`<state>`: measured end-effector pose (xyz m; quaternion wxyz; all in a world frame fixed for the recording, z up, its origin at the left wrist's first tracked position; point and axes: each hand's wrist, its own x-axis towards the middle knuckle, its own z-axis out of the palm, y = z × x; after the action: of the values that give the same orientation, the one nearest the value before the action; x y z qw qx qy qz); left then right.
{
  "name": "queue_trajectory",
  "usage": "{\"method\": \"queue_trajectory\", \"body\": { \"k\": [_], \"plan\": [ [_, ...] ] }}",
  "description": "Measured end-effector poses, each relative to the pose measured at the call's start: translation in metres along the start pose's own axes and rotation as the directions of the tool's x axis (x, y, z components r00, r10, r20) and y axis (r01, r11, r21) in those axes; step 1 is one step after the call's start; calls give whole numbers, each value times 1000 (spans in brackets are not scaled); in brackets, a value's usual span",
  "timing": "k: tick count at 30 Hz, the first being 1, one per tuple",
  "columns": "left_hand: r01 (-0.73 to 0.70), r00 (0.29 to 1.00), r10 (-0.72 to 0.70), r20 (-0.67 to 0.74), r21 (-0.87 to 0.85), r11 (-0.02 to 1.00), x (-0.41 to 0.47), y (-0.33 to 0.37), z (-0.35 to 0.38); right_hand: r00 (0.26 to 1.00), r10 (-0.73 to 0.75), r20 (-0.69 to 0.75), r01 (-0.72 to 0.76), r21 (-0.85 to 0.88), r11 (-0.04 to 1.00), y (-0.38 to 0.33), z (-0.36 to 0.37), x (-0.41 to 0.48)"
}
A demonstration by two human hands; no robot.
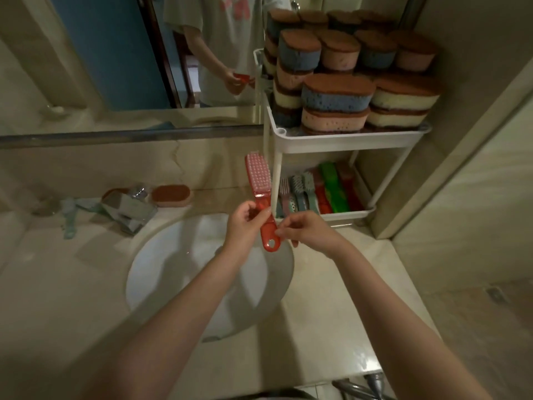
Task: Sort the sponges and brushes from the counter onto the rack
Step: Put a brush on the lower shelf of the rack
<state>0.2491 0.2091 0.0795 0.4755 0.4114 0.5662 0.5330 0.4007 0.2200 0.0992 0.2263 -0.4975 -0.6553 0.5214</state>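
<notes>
A red brush [260, 186] with pale pink bristles is held above the sink, its head pointing away from me. My left hand [245, 226] grips its handle in the middle. My right hand [302, 230] pinches the handle's lower end near the hanging hole. To the right stands a white two-tier rack [346, 138]. Its top tier carries several stacked sponges [336, 102] with brown scouring faces. Several brushes [320, 189] in red, green and grey lie in the lower tier. One pink sponge [171, 195] sits on the counter behind the sink.
A round white sink [178, 272] lies under my hands. At the back left of the counter [57, 284] are a tap [138, 192], crumpled packaging [127, 209] and a pale green item [69, 217]. A mirror [101, 53] lines the back wall; a wall closes the right side.
</notes>
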Motion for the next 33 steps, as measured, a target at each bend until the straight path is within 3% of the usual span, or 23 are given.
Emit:
{"method": "queue_trajectory", "body": {
  "k": [11, 18, 22, 28, 33],
  "plan": [
    [31, 968, -108, 225, 319, 947, -9, -51, 65, 960, 279, -4, -278, 74, 958, 89, -35, -38],
    [59, 974, -142, 176, 407, 911, 22, -39, 100, 939, 300, -170, -261, 218, 940, 100, -50, -37],
    [52, 949, -185, 257, 450, 891, 37, -34, 107, 877, 345, -336, -226, 345, 911, 102, -56, -26],
    [5, 943, -224, 245, 664, 748, 59, -43, 84, 763, 430, -483, -328, 284, 901, 101, -96, 26],
    [-4, 913, -290, 287, 717, 697, 68, -45, 76, 738, 497, -457, -463, 194, 865, 98, -120, 69]
  ]
}}
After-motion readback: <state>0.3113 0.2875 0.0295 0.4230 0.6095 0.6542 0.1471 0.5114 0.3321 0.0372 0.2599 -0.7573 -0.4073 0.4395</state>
